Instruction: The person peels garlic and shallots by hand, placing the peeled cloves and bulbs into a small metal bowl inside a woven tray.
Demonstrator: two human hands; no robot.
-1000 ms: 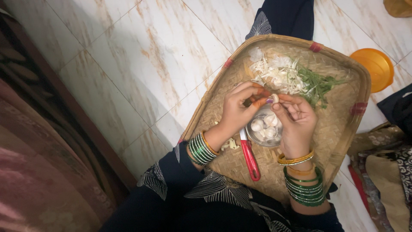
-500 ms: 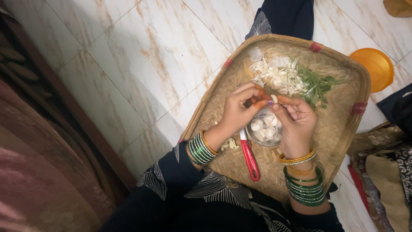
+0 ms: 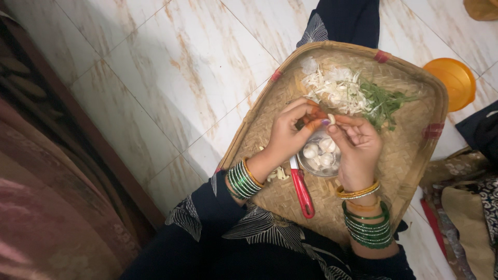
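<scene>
My left hand [image 3: 288, 134] and my right hand [image 3: 358, 145] meet over a woven bamboo tray [image 3: 404, 166] on my lap. Both pinch one small pale garlic clove [image 3: 331, 119] between their fingertips. Right under the hands sits a small steel bowl [image 3: 317, 167] holding several peeled garlic cloves [image 3: 311, 151]. A red-handled knife [image 3: 302, 193] lies on the tray below my left hand, its blade partly hidden by it. Green and gold bangles ring both wrists.
A heap of white garlic skins [image 3: 334, 89] and green stalks [image 3: 386, 102] lies at the tray's far side. Loose bits [image 3: 279, 174] lie near the left wrist. An orange plastic bowl [image 3: 455, 82] stands on the tiled floor [image 3: 171, 67] at right. Cloth lies at both sides.
Hardly anything has moved. The fingertips have shifted slightly on the clove, which stays between both hands.
</scene>
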